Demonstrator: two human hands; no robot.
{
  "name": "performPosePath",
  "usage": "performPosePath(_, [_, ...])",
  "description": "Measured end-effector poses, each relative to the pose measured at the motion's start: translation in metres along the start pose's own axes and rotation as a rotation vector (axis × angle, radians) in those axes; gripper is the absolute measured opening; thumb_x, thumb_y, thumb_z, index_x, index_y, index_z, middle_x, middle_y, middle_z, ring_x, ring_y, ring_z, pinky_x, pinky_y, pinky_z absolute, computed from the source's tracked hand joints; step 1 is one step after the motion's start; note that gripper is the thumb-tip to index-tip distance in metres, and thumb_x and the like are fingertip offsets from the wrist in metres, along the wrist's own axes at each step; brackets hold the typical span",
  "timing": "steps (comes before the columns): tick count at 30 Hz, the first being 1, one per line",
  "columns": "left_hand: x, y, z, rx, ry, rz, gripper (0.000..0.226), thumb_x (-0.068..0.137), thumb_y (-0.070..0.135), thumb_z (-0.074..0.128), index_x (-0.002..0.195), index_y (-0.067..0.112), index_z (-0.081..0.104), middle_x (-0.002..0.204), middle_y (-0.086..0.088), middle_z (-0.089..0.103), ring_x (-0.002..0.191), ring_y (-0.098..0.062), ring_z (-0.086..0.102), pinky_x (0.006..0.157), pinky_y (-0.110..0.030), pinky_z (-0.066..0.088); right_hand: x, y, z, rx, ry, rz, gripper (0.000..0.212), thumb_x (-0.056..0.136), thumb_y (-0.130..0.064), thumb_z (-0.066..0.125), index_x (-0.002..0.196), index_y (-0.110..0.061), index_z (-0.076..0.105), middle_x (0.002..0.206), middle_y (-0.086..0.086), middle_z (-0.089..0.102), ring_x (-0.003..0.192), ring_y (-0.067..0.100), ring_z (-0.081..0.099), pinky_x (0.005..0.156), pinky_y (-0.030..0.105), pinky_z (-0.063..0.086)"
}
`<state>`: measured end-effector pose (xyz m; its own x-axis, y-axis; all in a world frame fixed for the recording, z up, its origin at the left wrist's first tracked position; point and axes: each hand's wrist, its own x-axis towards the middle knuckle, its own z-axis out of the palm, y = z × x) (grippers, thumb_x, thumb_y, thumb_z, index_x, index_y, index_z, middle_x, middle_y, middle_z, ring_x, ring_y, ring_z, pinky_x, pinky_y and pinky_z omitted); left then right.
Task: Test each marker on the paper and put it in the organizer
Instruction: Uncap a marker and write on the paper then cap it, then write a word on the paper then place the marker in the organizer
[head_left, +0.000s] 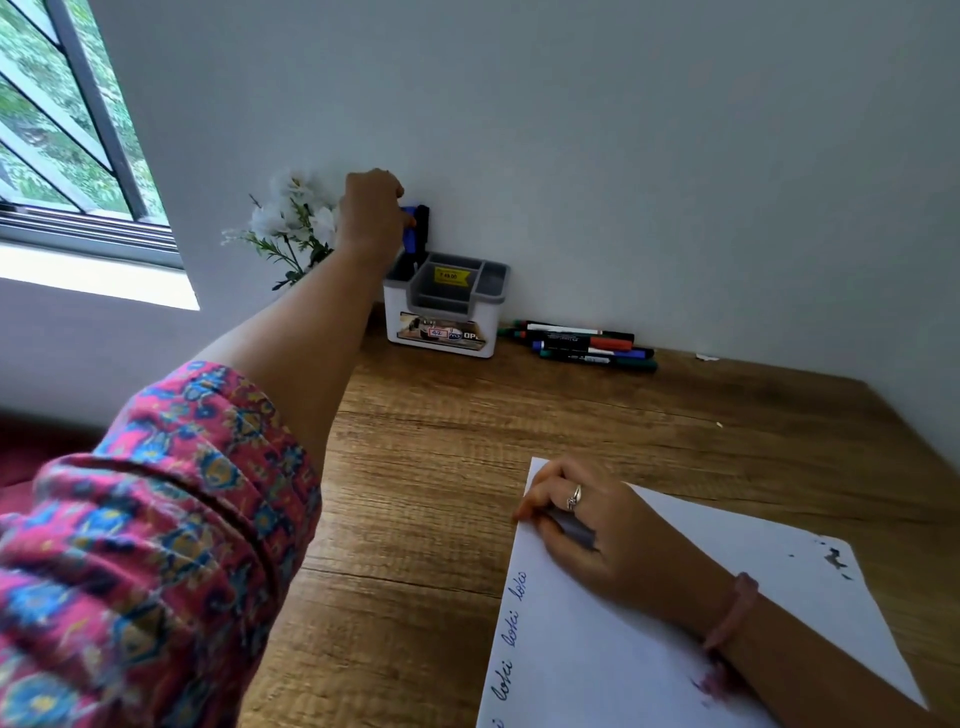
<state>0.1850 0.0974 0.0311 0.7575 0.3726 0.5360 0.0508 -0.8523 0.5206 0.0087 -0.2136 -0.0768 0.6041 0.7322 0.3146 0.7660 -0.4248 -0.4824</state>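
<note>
Left hand (371, 210): fingers closed on a blue marker (409, 228), upright over the organizer (444, 306), left compartment. Right hand (587, 525): curled, resting on the paper (675, 623); contents indeterminate. Paper reads "loki loki". Organizer's yellow sticker (451, 276): illegible.

A plain pale wall (623, 130) rises behind the wooden desk (415, 467). Up to the left, a barred window (62, 119) shows green leaves outside, and daylight falls bright on its sill (93, 275). White flowers (291, 218) stand against the wall.
</note>
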Motion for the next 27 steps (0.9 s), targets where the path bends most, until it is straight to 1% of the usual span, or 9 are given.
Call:
performPosePath(2, [-0.004, 0.007, -0.005, -0.038, 0.030, 0.009, 0.041, 0.084, 0.015, 0.069, 0.120, -0.001, 0.057, 0.117, -0.018, 0.062, 0.105, -0.026, 0.061, 0.083, -0.020, 0.044, 0.000, 0.000, 0.000, 0.000, 0.001, -0.004, 0.019, 0.089, -0.027, 0.047, 0.098, -0.029, 0.064, 0.100, -0.016, 0.053, 0.098, 0.005, 0.053, 0.086, 0.014, 0.039])
performPosePath(3, [-0.009, 0.015, -0.009, -0.066, 0.064, 0.028, 0.043, 0.086, 0.017, 0.067, 0.124, 0.000, 0.054, 0.121, -0.017, 0.059, 0.107, -0.026, 0.060, 0.087, -0.021, 0.044, 0.000, 0.000, 0.000, 0.000, 0.002, -0.006, 0.019, 0.089, -0.027, 0.047, 0.098, -0.029, 0.064, 0.100, -0.016, 0.053, 0.098, 0.004, 0.052, 0.086, 0.013, 0.038])
performPosePath(5, [-0.023, 0.035, -0.013, -0.099, 0.126, 0.113, 0.047, 0.089, 0.016, 0.062, 0.130, 0.003, 0.044, 0.128, -0.017, 0.049, 0.111, -0.028, 0.056, 0.097, -0.032, 0.045, 0.000, 0.000, 0.000, -0.005, 0.003, -0.006, 0.019, 0.089, -0.027, 0.047, 0.099, -0.028, 0.064, 0.100, -0.015, 0.053, 0.099, 0.004, 0.052, 0.086, 0.012, 0.037])
performPosePath(7, [-0.042, 0.056, -0.011, -0.095, 0.114, 0.236, 0.043, 0.092, 0.016, 0.056, 0.130, 0.004, 0.041, 0.128, -0.015, 0.045, 0.107, -0.027, 0.058, 0.096, -0.034, 0.047, 0.000, 0.000, 0.000, -0.006, 0.003, -0.003, 0.018, 0.090, -0.026, 0.048, 0.099, -0.027, 0.064, 0.100, -0.014, 0.054, 0.098, 0.005, 0.051, 0.086, 0.012, 0.038])
performPosePath(11, [-0.081, 0.084, 0.018, -0.141, -0.002, 0.376, 0.035, 0.091, 0.017, 0.052, 0.124, 0.006, 0.047, 0.120, -0.013, 0.047, 0.097, -0.025, 0.060, 0.084, -0.037, 0.051, -0.001, -0.002, -0.001, -0.003, 0.009, -0.005, 0.016, 0.090, -0.018, 0.052, 0.099, -0.024, 0.064, 0.100, -0.010, 0.055, 0.097, 0.005, 0.051, 0.085, 0.014, 0.039])
performPosePath(15, [-0.109, 0.101, 0.052, -0.140, -0.177, 0.431, 0.026, 0.091, 0.015, 0.052, 0.114, 0.006, 0.056, 0.114, -0.013, 0.050, 0.094, -0.025, 0.059, 0.086, -0.037, 0.050, 0.000, -0.001, -0.001, -0.022, 0.014, -0.020, 0.017, 0.089, -0.014, 0.054, 0.100, -0.019, 0.066, 0.101, -0.002, 0.057, 0.094, 0.006, 0.050, 0.083, 0.016, 0.040])
performPosePath(18, [-0.117, 0.102, 0.073, -0.036, -0.347, 0.451, 0.024, 0.091, 0.015, 0.052, 0.110, 0.004, 0.062, 0.112, -0.014, 0.055, 0.100, -0.025, 0.056, 0.088, -0.034, 0.047, 0.000, 0.000, 0.000, -0.032, 0.008, -0.021, 0.017, 0.089, -0.014, 0.054, 0.101, -0.017, 0.065, 0.102, 0.000, 0.056, 0.093, 0.006, 0.048, 0.082, 0.012, 0.038])
performPosePath(21, [-0.123, 0.101, 0.088, 0.090, -0.463, 0.480, 0.029, 0.093, 0.018, 0.048, 0.113, 0.003, 0.062, 0.111, -0.017, 0.055, 0.103, -0.031, 0.055, 0.087, -0.041, 0.048, 0.000, 0.002, 0.001, -0.039, 0.013, -0.037, 0.016, 0.088, -0.013, 0.055, 0.100, -0.017, 0.065, 0.101, 0.000, 0.056, 0.093, 0.008, 0.048, 0.082, 0.012, 0.036])
performPosePath(27, [-0.130, 0.102, 0.100, 0.340, -0.500, 0.536, 0.043, 0.096, 0.037, 0.044, 0.125, 0.006, 0.053, 0.121, -0.016, 0.049, 0.110, -0.032, 0.049, 0.087, -0.044, 0.044, 0.001, 0.005, 0.001, -0.048, 0.020, -0.060, 0.016, 0.086, -0.011, 0.055, 0.098, -0.011, 0.066, 0.099, 0.005, 0.057, 0.092, 0.015, 0.051, 0.083, 0.024, 0.041])
